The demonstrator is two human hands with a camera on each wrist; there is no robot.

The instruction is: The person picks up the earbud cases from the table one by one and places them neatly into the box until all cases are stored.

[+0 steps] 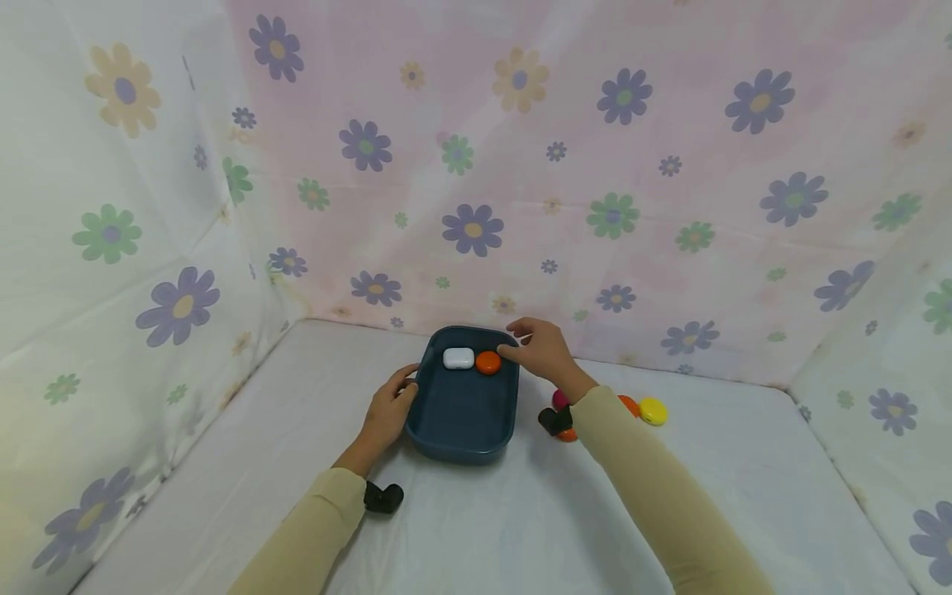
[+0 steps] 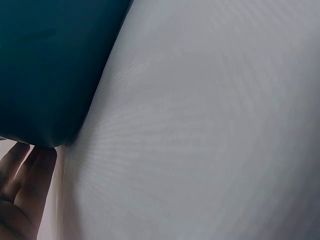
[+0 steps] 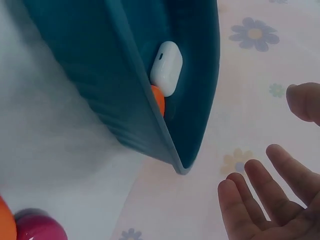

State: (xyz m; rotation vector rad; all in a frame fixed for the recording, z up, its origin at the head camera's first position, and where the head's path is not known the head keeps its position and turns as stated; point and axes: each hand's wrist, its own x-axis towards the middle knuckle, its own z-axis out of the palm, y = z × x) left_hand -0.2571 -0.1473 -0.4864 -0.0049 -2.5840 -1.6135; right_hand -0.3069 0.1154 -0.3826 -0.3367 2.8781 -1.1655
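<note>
Where the white table (image 1: 476,529) meets the flowered backdrop sits one blue tray (image 1: 461,413) holding two items: one white case (image 1: 459,358), one orange disc (image 1: 487,362), both at its 12 o'clock end. Left hand (image 1: 387,413) rests straight fingers on the tray's 9 o'clock wall; right hand (image 1: 543,347) hovers at 2 o'clock, fingers spread, holding nothing. Four coloured discs, including one yellow disc (image 1: 653,411), cluster at 3 o'clock; table room lies at 6 o'clock. Only the right wrist view shows the disc tucked under the case.

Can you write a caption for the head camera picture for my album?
Left hand steadies a dark blue tray holding a white case and orange disc; right hand hovers open.

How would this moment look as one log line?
left hand: touches tray side | right hand: open above tray rim | in tray: white case, orange disc
</note>
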